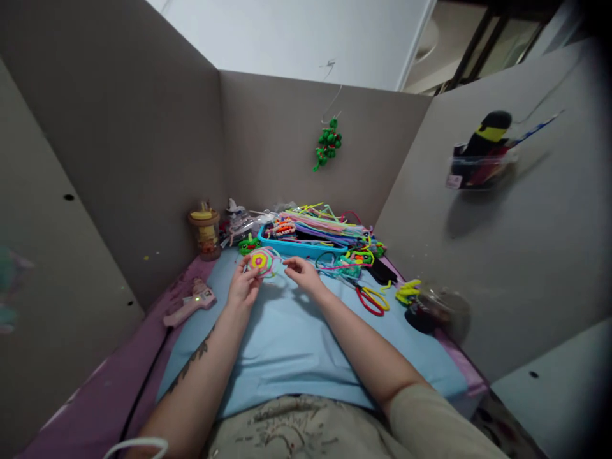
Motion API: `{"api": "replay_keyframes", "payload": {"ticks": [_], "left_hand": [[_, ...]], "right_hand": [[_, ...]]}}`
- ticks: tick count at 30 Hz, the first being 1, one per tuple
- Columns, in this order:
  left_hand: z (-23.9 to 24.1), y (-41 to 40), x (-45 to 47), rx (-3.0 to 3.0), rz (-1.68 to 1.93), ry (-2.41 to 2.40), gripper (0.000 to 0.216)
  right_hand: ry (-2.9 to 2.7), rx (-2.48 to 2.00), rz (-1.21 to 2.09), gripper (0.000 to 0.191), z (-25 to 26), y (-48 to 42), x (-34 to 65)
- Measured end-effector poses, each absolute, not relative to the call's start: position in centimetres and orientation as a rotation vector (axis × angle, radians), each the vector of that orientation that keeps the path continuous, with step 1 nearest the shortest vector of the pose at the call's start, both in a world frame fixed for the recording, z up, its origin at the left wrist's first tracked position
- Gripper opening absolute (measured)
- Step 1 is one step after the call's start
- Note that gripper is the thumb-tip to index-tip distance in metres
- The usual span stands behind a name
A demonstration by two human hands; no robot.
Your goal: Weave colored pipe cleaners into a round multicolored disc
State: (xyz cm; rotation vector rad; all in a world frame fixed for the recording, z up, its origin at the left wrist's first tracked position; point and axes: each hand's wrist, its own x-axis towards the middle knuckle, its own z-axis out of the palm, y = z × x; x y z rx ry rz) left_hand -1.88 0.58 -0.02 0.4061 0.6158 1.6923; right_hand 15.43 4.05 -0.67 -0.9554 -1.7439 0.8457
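- While the left hand (pixel 243 285) pinches the concentric-ring disc (pixel 261 262) by its left edge, the right hand (pixel 305 277), fingers curled, is just beside its right side; whether it grips a strand, I cannot tell.
- Disc: between the hands, above the table (pixel 296 347).
- Glue gun (pixel 191 307): near the table's left edge.

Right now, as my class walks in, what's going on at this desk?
A person's left hand is holding a round, multicoloured ringed piece above the light blue cover. The right hand is raised just beside it; whether it pinches anything is too small to tell. Beyond them, colourful strands lie heaped over a blue tray. A pink glue gun lies to the left, and scissors to the right.
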Motion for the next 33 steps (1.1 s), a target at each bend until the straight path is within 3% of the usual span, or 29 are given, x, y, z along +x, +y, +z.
{"api": "replay_keyframes", "payload": {"ticks": [9, 26, 33], "left_hand": [[-0.1, 0.1, -0.9, 0.591, 1.582, 0.639, 0.044], [-0.2, -0.3, -0.1, 0.797, 1.395, 0.667, 0.029], [-0.2, -0.4, -0.6, 0.762, 1.353, 0.604, 0.044]], "right_hand": [[-1.446, -0.862, 1.159, 0.026, -1.1, 2.1, 13.4], [-1.347, -0.868, 1.163, 0.024, -1.4, 2.4, 14.4], [-1.432, -0.880, 1.075, 0.021, -1.8, 2.7, 14.4]]}}
